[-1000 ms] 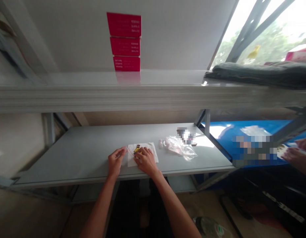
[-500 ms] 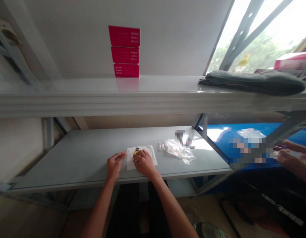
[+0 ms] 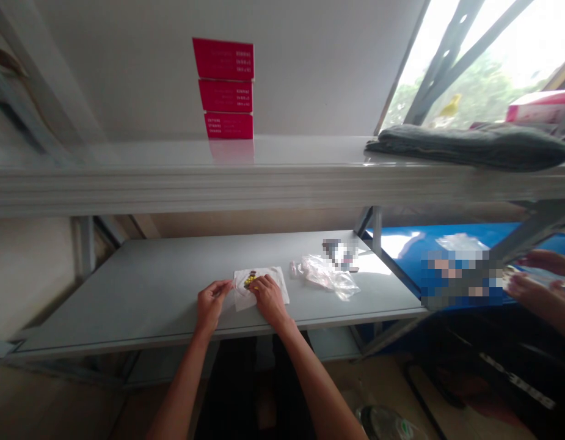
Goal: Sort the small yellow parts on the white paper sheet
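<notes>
Grey worktop [image 3: 145, 281] is carrying a white sheet [image 3: 242, 298] near its front edge, around mid-length, with a crumpled clear plastic bag [image 3: 328, 278] lying toward the right edge, a small pinkish item [image 3: 292, 269] sitting just left of that bag, and a pixelated item [image 3: 339, 255] resting by the far right corner. Raised shelf [image 3: 309, 153] is holding three stacked red boxes [image 3: 226, 91] left of its middle and a folded grey cloth [image 3: 465, 148] lying along its right end.
</notes>
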A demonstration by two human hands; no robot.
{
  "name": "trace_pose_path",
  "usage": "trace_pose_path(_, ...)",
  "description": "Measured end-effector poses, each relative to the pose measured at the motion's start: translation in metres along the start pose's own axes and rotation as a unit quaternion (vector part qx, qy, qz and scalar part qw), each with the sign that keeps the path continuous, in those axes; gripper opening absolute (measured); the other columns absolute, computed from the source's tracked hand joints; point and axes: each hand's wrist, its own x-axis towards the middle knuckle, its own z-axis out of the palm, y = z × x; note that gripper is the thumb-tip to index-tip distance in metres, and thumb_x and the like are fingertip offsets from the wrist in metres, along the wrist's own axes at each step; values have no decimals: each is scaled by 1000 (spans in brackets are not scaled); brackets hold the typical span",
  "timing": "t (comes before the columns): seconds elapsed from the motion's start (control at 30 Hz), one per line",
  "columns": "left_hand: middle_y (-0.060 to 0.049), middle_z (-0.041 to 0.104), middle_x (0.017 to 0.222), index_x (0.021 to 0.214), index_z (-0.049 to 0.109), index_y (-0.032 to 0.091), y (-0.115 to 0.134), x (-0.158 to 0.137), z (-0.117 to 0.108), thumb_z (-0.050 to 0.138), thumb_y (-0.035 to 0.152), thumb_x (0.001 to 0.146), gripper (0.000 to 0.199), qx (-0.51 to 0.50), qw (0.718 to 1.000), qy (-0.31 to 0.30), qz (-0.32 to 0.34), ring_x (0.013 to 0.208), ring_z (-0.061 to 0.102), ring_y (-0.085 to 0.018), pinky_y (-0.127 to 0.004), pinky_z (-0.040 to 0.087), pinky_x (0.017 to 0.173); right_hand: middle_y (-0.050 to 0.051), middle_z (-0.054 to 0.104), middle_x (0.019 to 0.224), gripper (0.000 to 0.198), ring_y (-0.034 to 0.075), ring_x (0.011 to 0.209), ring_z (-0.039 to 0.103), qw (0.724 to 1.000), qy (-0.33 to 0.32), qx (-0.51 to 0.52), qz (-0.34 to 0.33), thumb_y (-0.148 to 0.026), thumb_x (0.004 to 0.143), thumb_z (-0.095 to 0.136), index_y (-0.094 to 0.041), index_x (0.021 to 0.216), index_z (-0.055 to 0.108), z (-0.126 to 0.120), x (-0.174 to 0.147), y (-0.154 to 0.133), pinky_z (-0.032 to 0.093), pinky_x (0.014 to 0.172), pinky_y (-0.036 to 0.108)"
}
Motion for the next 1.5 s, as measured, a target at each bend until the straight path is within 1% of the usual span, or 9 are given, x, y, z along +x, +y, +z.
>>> trace_pose_path(0.13, -7, 78, 91, 88, 79, 18, 6, -2, 1, 78, 48, 72, 34, 44, 999, -17, 15, 89, 70, -25, -34, 52, 85, 5, 71, 98, 15, 21, 97, 57, 997, 51, 64, 11, -13, 96, 58, -21, 96, 71, -4, 0, -2, 46, 87, 32)
trace_pose_path(0.33, -8, 79, 92, 88, 79, 19, 12, -3, 2, 79, 50, 71, 35, 61, 995, -71, 25, 90, 71, -26, -36, 53, 86, 7, 66, 110, 15, 20, 103, 59, 995, 17, 98, -28, -25, 98, 59, -24, 97, 74, -10, -1, -11, 47, 90, 33)
trace_pose_path(0.47, -8, 78, 94, 92, 77, 17, 13, -4, 3, 77, 52, 73, 39, 17, 999, -29, 9, 90, 71, -25, -35, 55, 85, 8, 64, 115, 20, 20, 105, 60, 992, 7, 118, -33, -31, 99, 57, -24, 110, 72, -13, -1, -13, 47, 92, 32)
trace_pose_path(0.6, -9, 77, 100, 104, 74, 17, 13, -4, 3, 80, 50, 70, 48, -23, 999, -30, 1, 91, 71, -24, -33, 55, 84, 7, 69, 102, 17, 20, 100, 61, 991, 15, 130, -39, -27, 99, 56, -22, 103, 72, -12, 0, -11, 46, 91, 32)
trace_pose_path(0.77, -9, 78, 94, 92, 76, 15, 7, -3, 2, 80, 50, 70, 41, 2, 1000, -2, 7, 89, 71, -25, -35, 54, 85, 7, 68, 108, 25, 20, 103, 59, 992, 71, 106, 19, -15, 98, 47, -21, 114, 65, -15, -1, -10, 45, 90, 33)
trace_pose_path(1.0, -8, 78, 92, 92, 77, 16, 3, -3, 1, 71, 51, 77, 38, 3, 999, 39, 19, 90, 71, -25, -33, 54, 84, 6, 66, 101, 8, 24, 97, 52, 999, 20, -2, 37, -19, 78, 71, -22, 86, 71, -8, -4, -9, 42, 86, 36)
trace_pose_path(1.17, -8, 77, 96, 95, 77, 17, 4, -3, 0, 70, 51, 80, 38, 36, 999, 8, 38, 91, 69, -24, -31, 52, 83, 7, 66, 98, 7, 24, 95, 52, 999, 17, -6, 27, -17, 88, 65, -22, 86, 70, -3, -3, -4, 42, 84, 36)
trace_pose_path(1.37, -7, 73, 84, 80, 79, 20, 12, -4, 2, 72, 50, 78, 32, 123, 987, -61, 85, 83, 67, -23, -32, 51, 81, 5, 67, 90, 14, 20, 89, 56, 987, 87, 108, 84, -21, 97, 55, -21, 90, 68, -10, 0, -1, 44, 81, 32)
trace_pose_path(1.5, -7, 74, 86, 84, 78, 19, 11, -5, 2, 72, 52, 77, 35, 92, 993, -28, 67, 84, 66, -23, -31, 50, 80, 4, 71, 91, 11, 20, 91, 57, 991, 54, 105, 64, -16, 94, 61, -21, 91, 70, -9, 0, -2, 43, 83, 31)
